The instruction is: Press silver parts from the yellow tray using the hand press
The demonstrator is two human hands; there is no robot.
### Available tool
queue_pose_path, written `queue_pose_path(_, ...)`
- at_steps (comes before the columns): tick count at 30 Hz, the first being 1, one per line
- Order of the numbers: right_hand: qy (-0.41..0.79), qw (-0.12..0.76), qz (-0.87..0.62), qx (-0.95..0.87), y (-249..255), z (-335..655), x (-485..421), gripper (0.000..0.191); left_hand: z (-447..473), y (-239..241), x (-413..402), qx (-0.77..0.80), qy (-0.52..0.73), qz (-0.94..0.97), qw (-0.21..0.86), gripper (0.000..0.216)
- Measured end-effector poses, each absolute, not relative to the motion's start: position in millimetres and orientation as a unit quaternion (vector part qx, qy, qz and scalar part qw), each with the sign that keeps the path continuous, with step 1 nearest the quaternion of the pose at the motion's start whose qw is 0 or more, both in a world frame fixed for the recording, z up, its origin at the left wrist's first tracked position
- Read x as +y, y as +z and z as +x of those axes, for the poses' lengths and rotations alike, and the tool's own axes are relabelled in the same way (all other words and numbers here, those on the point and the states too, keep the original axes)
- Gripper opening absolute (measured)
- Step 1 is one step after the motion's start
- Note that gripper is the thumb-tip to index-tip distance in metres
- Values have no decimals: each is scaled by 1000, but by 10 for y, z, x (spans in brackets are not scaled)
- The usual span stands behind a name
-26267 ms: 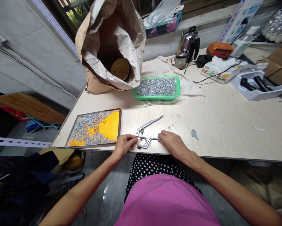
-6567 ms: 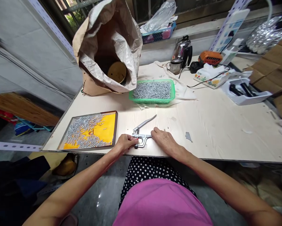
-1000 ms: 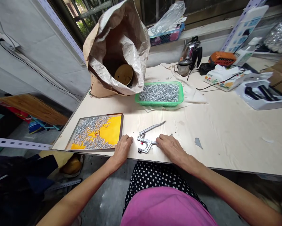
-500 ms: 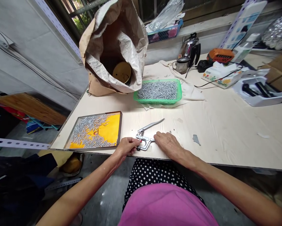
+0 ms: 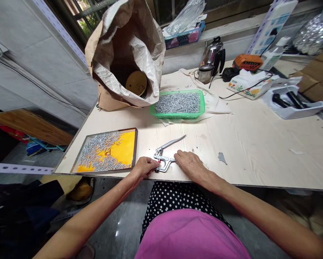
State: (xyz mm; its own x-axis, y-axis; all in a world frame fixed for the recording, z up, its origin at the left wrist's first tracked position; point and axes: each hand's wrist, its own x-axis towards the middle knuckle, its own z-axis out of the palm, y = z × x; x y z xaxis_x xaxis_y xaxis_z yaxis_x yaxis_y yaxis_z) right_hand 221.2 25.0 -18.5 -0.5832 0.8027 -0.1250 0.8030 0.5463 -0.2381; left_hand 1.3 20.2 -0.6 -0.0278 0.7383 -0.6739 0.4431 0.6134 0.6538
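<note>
Silver hand pliers [image 5: 164, 158], like snap-fastener pliers with a C-shaped jaw and a spring, lie on the table with their handles spread. My right hand [image 5: 191, 166] is closed round the end of the lower handle. My left hand [image 5: 146, 167] pinches at the jaw, its thumb and finger pressed together there. A small red bit shows at those fingertips; what they hold is too small to make out. Left of the pliers, a shallow tray [image 5: 135, 147] with a yellow bottom holds many small silver screw-like pieces [image 5: 96, 151].
A green basket [image 5: 177, 116] full of similar metal pieces stands behind the pliers. An open woven sack [image 5: 104, 72] with a round tin inside is at the back left. A kettle [image 5: 213, 54], a metal cup, an orange battery and a white tray [image 5: 296, 109] stand at the right.
The view has shifted slightly, so things sit a little further left. Both hands keep their places at the pliers; the left fingertips have barely moved at the jaw.
</note>
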Motion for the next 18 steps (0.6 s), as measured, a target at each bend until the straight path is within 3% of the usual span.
queue_pose_path(5, -129, 2, 456, 881, -147, 2205, 250, 22, 14, 8, 217, 702, 112, 423, 562, 38)
queue_pose_path(11, -129, -7, 450, 883, -137, 2232, 236, 21, 48, 25, 209, 713, 97, 415, 557, 30)
queue_pose_path(18, -131, -13, 441, 888, -229, 2247, 249, 20, 66, 64, 155, 715, 108, 545, 424, 15)
